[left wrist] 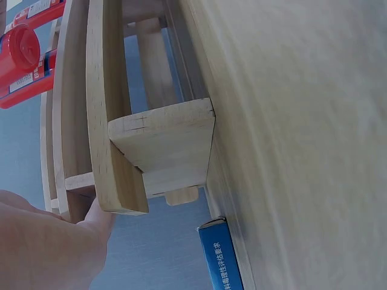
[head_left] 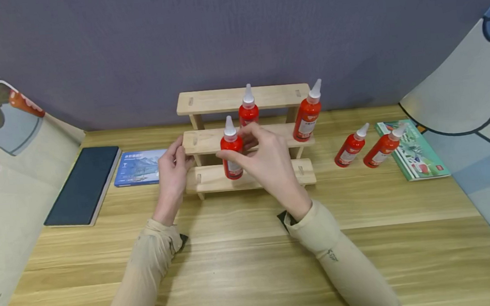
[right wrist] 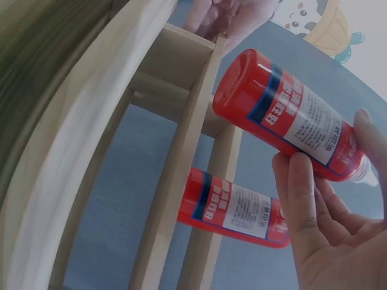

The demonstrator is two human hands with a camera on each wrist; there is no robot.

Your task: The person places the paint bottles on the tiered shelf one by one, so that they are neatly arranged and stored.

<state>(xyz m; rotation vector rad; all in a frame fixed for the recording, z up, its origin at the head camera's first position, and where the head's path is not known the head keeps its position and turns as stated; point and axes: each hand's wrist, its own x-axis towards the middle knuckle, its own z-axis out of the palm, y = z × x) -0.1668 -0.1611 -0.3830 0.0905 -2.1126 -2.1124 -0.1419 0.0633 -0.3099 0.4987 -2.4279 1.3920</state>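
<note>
My right hand [head_left: 267, 156] pinches a red plastic bottle [head_left: 233, 160] with a pointed white nozzle, thumb on one side and fingers on the other. In the right wrist view that bottle [right wrist: 290, 118] is held near its nozzle end, its base apart from the wood. The three-tier wooden display rack [head_left: 240, 99] is steadied by my left hand [head_left: 173, 166], which grips the left end of its middle tier. Another red bottle [head_left: 248, 114] stands behind my right hand, its lower part hidden. A further red bottle [head_left: 306, 118] stands at the middle tier's right end.
Two more red bottles [head_left: 350, 148] stand on the table right of the rack, beside a green illustrated book or box [head_left: 420, 157]. To the left lie a blue box [head_left: 134, 168] and a dark-covered book [head_left: 82, 186]. A dark grey partition [head_left: 234, 32] rises behind the rack.
</note>
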